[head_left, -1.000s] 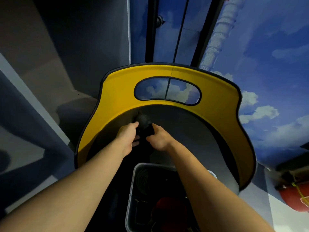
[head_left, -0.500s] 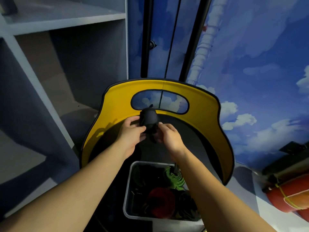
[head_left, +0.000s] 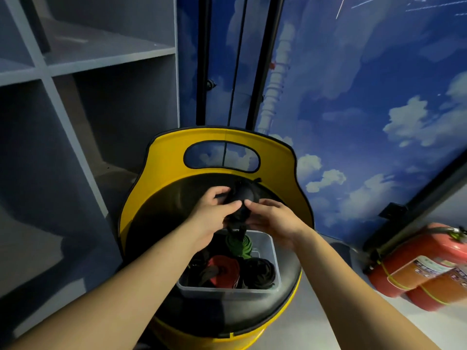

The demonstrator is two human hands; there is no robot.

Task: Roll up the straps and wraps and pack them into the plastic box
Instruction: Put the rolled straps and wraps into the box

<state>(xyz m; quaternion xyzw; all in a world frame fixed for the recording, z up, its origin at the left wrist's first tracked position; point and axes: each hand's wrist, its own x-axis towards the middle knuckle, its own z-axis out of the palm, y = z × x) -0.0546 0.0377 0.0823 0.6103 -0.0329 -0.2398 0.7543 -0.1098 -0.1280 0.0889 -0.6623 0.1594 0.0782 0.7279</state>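
1. Both hands work a black wrap held above the far end of a clear plastic box, which sits on the dark seat of a yellow chair

2. The left hand grasps the rolled part of the wrap, fingers curled over it from the left; the right hand pinches it from the right with thumb and fingertips, and a loose tail hangs down toward the box

3. Already packed in the box: a green roll at the far end, a red roll in the middle and a black roll at the near right, with more dark material at the left that is too shadowed to make out

4. Judged from this, the task looks well advanced, with several pieces coiled and stowed and the box fairly full

5. What appears left is to wind in the hanging tail of the black wrap and set the finished roll into the box; no other loose straps show on the seat, though parts of it are hidden by the arms

6. Grey shelves stand at the left, and two red fire extinguishers lie on the floor at the right
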